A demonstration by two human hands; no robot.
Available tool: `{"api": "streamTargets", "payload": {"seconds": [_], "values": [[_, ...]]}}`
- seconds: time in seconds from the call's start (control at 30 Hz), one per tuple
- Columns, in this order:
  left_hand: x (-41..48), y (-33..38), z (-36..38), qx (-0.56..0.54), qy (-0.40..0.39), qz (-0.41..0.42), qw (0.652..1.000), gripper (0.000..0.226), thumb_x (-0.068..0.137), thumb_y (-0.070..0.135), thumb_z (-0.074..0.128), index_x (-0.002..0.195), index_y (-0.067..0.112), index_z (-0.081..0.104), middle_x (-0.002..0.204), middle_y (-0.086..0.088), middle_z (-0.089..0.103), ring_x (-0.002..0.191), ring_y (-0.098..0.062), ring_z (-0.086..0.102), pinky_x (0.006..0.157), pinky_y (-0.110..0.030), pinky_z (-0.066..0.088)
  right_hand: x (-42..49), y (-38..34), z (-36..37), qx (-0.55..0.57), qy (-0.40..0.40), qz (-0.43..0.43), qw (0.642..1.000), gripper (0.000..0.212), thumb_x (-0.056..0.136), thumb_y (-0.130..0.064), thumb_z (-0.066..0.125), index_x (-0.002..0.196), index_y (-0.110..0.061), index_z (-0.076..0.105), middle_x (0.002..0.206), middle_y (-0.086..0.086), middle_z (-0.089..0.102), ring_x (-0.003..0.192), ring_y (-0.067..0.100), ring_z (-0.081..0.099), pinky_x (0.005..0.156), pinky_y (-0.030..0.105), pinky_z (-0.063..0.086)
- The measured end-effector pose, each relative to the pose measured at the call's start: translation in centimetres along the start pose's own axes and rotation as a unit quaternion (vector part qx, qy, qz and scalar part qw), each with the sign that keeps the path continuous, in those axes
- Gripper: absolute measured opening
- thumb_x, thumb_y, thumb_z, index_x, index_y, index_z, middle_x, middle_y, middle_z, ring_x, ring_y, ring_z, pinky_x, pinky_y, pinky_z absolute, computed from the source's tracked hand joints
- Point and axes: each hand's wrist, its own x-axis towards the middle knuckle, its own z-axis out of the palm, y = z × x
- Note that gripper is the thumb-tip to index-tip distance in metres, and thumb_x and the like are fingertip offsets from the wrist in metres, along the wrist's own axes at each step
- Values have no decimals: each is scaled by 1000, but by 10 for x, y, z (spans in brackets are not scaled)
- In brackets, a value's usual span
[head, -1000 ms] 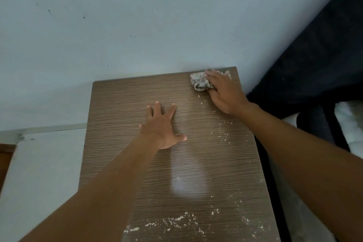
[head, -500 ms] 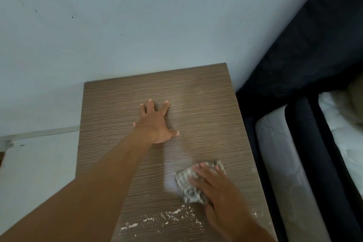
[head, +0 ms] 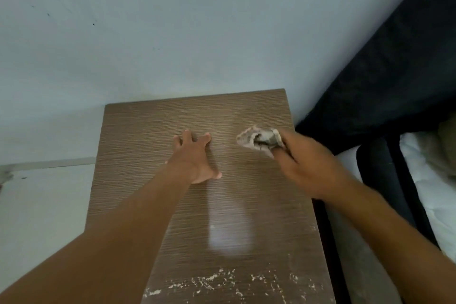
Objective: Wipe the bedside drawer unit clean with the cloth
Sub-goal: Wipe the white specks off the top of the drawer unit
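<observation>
The brown wood-grain top of the bedside drawer unit (head: 148, 126) fills the middle of the view, standing against the wall. My left hand (head: 195, 158) lies flat on it near the centre, fingers spread, holding nothing. My right hand (head: 306, 168) is over the right side of the top and grips a crumpled grey-white cloth (head: 259, 140), which sticks out past the fingers. Whether the cloth touches the wood I cannot tell. White crumbs or flakes (head: 214, 281) are scattered along the near edge of the top.
A pale blue-grey wall (head: 197, 32) rises right behind the unit. A dark bed frame (head: 385, 86) and a white mattress (head: 431, 180) sit close against the unit's right side. To the left, lower down, is a white surface (head: 44, 205).
My right hand, holding the cloth, swept from the far right corner down to the near middle, and has now come back up to the right side. My left hand stayed planted.
</observation>
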Motion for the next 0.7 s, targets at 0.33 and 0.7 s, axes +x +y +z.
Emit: {"api": "streamTargets", "payload": {"seconds": [0.33,0.7], "values": [[0,5,-1,-15,-10,-25,1000,106,73,41,81,153,40,11,162,-2,-12,149,-31,-16,114,-62,23,144,44,22,-290,-29,-68,954,42,92,-12,43,131,-26,49,138,-2,49,124,21,45,88,37,40],[-2,4,0,-13,-4,-18,1000,106,72,41,82,153,39,13,162,-2,-7,149,-32,-13,114,-62,22,-7,99,70,-117,31,-76,990,52,89,-18,39,139,-24,48,151,-5,39,145,12,23,117,46,23]]}}
